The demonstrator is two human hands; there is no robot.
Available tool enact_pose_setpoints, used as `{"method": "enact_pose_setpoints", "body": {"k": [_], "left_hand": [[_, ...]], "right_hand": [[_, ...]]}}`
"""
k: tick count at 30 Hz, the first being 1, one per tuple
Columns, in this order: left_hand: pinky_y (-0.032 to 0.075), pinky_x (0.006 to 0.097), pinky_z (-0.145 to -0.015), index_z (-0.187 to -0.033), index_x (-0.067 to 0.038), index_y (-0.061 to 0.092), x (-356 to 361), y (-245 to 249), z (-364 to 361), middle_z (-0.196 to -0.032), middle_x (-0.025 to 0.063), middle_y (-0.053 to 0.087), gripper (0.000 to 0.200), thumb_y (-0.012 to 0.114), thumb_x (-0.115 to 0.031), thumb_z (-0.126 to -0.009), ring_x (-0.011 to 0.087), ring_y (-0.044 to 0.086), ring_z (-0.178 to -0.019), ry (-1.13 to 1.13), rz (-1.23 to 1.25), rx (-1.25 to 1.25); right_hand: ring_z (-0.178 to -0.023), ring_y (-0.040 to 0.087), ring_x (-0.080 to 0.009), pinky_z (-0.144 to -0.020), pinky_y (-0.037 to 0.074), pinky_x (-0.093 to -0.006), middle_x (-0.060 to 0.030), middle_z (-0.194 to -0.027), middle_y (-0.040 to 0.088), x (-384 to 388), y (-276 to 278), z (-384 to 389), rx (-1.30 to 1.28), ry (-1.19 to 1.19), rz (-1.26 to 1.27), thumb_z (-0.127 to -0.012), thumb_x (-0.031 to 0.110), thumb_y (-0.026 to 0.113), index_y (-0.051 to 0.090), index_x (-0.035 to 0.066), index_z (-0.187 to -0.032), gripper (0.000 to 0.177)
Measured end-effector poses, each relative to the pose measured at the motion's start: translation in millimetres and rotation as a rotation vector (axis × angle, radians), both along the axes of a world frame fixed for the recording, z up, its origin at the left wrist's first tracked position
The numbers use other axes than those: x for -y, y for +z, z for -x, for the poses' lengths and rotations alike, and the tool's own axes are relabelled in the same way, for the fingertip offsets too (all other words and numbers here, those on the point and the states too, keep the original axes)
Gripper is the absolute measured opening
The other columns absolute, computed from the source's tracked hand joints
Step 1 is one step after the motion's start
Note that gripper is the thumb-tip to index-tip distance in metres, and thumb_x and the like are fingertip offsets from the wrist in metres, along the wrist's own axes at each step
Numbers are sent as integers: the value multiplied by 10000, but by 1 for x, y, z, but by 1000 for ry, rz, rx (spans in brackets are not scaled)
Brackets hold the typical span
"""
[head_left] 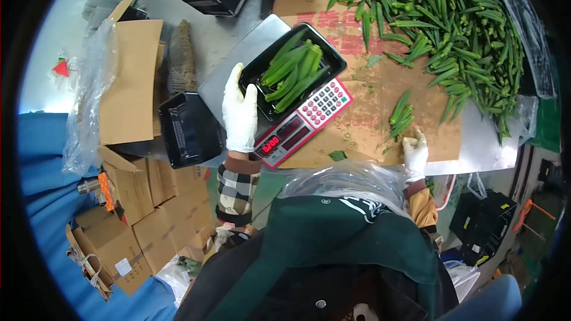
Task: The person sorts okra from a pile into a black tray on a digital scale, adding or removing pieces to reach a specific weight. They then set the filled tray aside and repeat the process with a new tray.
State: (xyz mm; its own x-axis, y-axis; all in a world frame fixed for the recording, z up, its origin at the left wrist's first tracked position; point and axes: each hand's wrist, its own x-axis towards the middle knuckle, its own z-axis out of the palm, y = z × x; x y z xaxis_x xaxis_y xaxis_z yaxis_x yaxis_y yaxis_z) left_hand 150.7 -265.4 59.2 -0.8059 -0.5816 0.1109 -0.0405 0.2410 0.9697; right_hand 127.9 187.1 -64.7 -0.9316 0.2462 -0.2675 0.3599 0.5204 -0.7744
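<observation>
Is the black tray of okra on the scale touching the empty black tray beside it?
Apart. The head view shows the okra tray separated from the empty tray by bare metal plate and the left hand.

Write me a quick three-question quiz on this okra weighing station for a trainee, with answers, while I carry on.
1. True or false: the left hand is at the edge of the tray on the scale.
2. Which is nearest the right hand?
A) the large okra pile
B) the small okra bunch
C) the scale's keypad
3. Fill in the colour: the lit digits on the scale are ____.
Key: 1 true; 2 B; 3 red.
</observation>
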Motion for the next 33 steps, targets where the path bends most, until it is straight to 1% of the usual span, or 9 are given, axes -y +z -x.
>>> {"method": "enact_pose_setpoints", "body": {"k": [3,4,9,11,19,22,23,28,33], "left_hand": [[361,403,-1160,-1430,-61,538,-9,9,19,-1462,176,523,530,613,3,-910,317,507,-1331,-8,729,166],[423,419,-1071,-1263,-111,660,-19,17,30,-1285,146,638,399,666,-49,-869,318,575,-1198,83,884,39],[450,385,-927,-803,-148,745,-61,31,58,-931,17,704,40,758,-121,-776,252,609,-1003,-430,400,44],[423,399,-941,-776,-176,763,-74,22,56,-919,-10,693,49,787,-160,-737,243,587,-1004,-438,657,-22],[438,404,-943,-771,-131,760,-78,14,55,-961,15,706,78,809,-175,-728,266,591,-1049,-332,785,29],[484,400,-874,-762,-75,728,-74,12,60,-938,75,702,79,785,-129,-766,279,633,-923,-252,293,121],[514,356,-818,-829,-33,701,-74,13,55,-935,92,700,69,732,-85,-861,230,652,-829,-162,435,-21],[504,256,-819,-1008,-1,696,-45,33,35,-947,49,710,183,605,-157,-1037,110,637,-849,-39,73,-102],[474,250,-770,-1020,28,725,-9,33,7,-902,25,709,330,588,-268,-1062,76,590,-797,180,45,-68]], "right_hand": [[-671,555,-53,-577,478,-235,7,-815,650,5,0,1,-83,15,45,-948,103,723,559,4,-1391,483],[-673,554,-53,-582,477,-237,12,-798,645,7,1,3,-69,37,31,-944,118,735,560,-5,-1383,489],[-702,567,-76,-668,491,-252,2,-783,656,30,14,-1,-16,90,-53,-920,176,777,536,-32,-1368,549],[-691,561,-74,-665,487,-248,-1,-777,651,26,9,1,-17,95,-44,-915,157,779,518,-32,-1377,563],[-704,625,-115,-687,513,-279,-37,-788,684,25,7,0,-4,90,-31,-903,200,793,512,-26,-1389,605],[-728,680,-193,-719,538,-345,-68,-791,716,36,17,2,1,118,-202,-874,301,816,537,-16,-1343,631],[-731,688,-215,-722,541,-362,-74,-789,721,37,16,3,-4,113,-227,-865,317,819,544,-10,-1319,623],[-701,699,-269,-694,545,-400,-77,-760,726,33,8,16,54,112,-409,-840,300,824,590,10,-1177,503],[-637,584,-109,-635,503,-282,-34,-744,665,16,7,23,28,33,35,-870,115,783,643,-10,-1112,307]]}}
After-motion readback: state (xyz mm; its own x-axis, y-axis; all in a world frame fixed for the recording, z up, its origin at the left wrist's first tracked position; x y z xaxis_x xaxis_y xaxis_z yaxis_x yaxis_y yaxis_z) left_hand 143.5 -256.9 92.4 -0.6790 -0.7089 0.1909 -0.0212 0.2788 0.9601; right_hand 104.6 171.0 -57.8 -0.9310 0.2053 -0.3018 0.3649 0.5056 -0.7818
